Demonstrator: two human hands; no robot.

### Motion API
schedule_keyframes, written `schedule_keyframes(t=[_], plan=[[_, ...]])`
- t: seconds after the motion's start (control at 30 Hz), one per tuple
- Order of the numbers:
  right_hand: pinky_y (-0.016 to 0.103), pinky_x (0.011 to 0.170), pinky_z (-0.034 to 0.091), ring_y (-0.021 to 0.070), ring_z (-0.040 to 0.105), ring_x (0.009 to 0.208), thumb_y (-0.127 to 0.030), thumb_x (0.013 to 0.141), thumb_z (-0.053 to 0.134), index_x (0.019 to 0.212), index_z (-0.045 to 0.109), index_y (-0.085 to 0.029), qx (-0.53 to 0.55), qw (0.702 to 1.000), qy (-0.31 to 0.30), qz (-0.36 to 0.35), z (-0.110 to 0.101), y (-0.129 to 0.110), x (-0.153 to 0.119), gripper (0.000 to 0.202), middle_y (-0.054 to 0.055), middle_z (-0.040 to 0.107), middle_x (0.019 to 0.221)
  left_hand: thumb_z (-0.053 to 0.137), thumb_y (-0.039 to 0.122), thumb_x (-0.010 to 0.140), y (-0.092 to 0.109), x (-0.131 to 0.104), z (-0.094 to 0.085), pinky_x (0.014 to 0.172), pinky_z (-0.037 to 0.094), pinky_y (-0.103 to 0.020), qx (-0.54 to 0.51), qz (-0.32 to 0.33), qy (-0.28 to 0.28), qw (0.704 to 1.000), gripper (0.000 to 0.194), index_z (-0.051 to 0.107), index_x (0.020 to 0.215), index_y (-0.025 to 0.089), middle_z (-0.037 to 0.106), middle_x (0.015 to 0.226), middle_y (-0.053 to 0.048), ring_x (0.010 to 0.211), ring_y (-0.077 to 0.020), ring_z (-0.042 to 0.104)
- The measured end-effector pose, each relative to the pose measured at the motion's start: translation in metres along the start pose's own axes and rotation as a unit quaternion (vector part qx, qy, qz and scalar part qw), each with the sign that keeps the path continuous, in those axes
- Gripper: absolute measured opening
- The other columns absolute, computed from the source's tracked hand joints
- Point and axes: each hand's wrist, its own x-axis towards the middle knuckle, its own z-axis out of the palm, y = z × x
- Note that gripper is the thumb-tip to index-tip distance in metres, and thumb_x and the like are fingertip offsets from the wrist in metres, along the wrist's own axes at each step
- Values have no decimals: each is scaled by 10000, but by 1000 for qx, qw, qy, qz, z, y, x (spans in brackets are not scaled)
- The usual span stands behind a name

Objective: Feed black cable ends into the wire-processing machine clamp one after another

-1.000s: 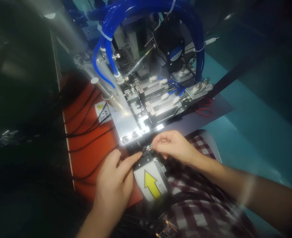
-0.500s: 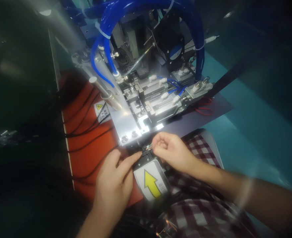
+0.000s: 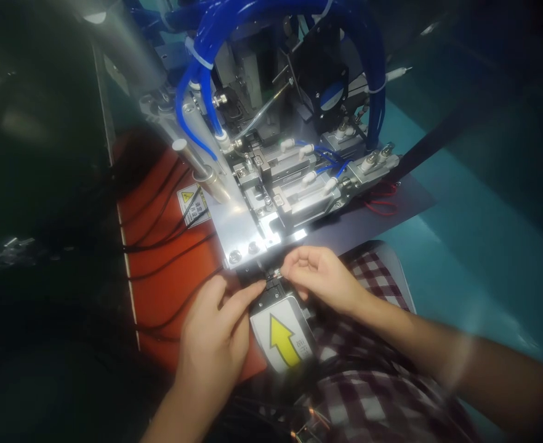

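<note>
At the front of a metal machine, my right hand [image 3: 324,277] is closed in a pinch at a small slot; a tiny light-coloured piece [image 3: 277,272] shows at its fingertips, too small to name. My left hand [image 3: 218,326] lies left of the slot, its index fingertip touching the small black fixture [image 3: 268,292]. The thumb and other fingers of that hand are partly hidden, and whether it holds anything does not show. Just below the fixture is a white plate with a yellow arrow [image 3: 283,341]. Above both hands sits the bright metal plate [image 3: 237,231] with two bolts.
Blue air hoses [image 3: 253,15] arch over the machine. Small cylinders [image 3: 306,200] with white fittings lie behind the hands. Black cables cross the orange-red surface [image 3: 154,295] on the left, near a warning label [image 3: 193,205]. Checkered cloth [image 3: 368,394] covers my lap; copper-coloured wires [image 3: 311,424] show below.
The view has shifted slightly. The fingers of my right hand have changed their bend a little, with one fingertip now showing lower down. My left hand stays at the fixture.
</note>
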Motion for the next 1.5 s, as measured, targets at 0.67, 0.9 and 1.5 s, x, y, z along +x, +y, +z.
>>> schedule_keyframes(t=[0.67,0.9,1.5], plan=[[254,554,349,105,417,583,-285,874,528,797,485,-193,-90,990,16,-105,5,17,-5,127,-43,451,657,492,54,868,1,-1,0,656,485,-254,67,23,12,997,301,663,1075,190,536,858,-39,801,-154,558],[267,558,364,118,432,566,-245,889,488,796,482,-199,-219,960,64,-164,7,15,-10,104,-38,461,641,477,60,884,8,-5,1,633,488,-199,102,2,30,994,277,592,1114,164,542,989,-64,818,-132,587],[217,488,309,81,383,539,-229,868,547,799,527,-171,-104,989,-63,-80,1,-24,-35,92,-49,451,640,535,209,896,29,0,-22,744,508,-205,-158,-115,-72,978,204,600,1088,235,618,956,-22,832,-130,625]])
